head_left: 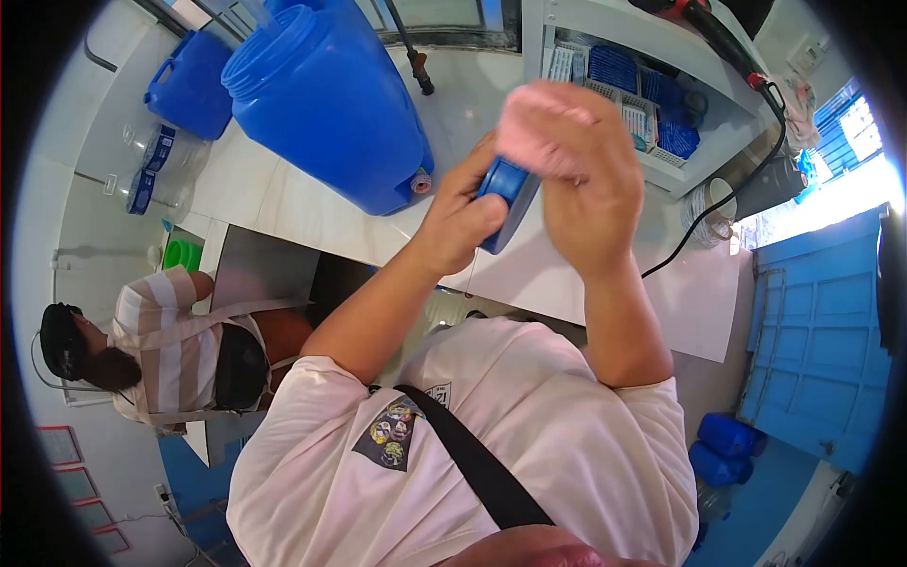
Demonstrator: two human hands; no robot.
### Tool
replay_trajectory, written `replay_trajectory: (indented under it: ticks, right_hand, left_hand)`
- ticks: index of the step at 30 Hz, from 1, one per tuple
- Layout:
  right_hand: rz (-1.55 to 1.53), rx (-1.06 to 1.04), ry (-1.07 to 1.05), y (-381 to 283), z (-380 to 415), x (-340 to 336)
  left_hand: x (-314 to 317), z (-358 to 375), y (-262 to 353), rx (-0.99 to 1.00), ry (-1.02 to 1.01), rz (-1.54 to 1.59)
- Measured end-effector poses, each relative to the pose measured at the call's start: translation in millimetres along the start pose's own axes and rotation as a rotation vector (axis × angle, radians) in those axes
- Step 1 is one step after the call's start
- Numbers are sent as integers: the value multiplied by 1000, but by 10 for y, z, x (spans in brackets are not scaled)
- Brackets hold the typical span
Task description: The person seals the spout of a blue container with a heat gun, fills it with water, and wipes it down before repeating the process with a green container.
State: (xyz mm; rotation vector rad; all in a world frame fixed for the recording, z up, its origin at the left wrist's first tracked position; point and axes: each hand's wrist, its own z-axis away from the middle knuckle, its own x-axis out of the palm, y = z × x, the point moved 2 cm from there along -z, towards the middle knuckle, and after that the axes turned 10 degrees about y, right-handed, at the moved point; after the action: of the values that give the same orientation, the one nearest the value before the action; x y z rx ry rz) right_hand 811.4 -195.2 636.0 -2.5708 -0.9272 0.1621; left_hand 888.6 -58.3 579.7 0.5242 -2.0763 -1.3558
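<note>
My left hand [453,222] grips a round blue lid [506,185], turned nearly edge-on, with the thumb pressed on its near side. A crumpled pink cloth [540,132] is in my right hand [605,180], held just above and beside the lid. The right fingers are partly blurred, and whether the cloth touches the lid is hard to tell. Left of my hands, a large blue jug [331,104] stands on the white counter [283,194]. Its threaded mouth is uncapped, with something clear and tube-like in it. A small spout sits low on the jug's side.
A smaller blue jug [194,85] and clear bottles [161,170] stand at the left. Baskets of packets [628,94] fill the shelf. A black cord [704,222] crosses the counter's right side. Another person [179,340] is at lower left. A blue door [812,331] is at right.
</note>
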Motion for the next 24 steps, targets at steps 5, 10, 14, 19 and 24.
replay_trajectory:
  ticks: [5,10,14,19,24]
  right_hand:
    - [-90,-263,-321,-82,-59,-74]
    - [-163,-88,-272,-139,-103,-16]
    - [-136,-198,-223,-91,-26,12]
    - [96,-198,-117,-177,-49,163]
    - [-96,-120,-259,-361,187,200]
  left_hand:
    - [-124,-3,63,44,11,-157]
    - [-98,95,70,5,-57,-75]
    - [95,75,213,16,79,262]
    - [275,-87,380,25,251,524]
    - [92,-120,365,-56,45,817]
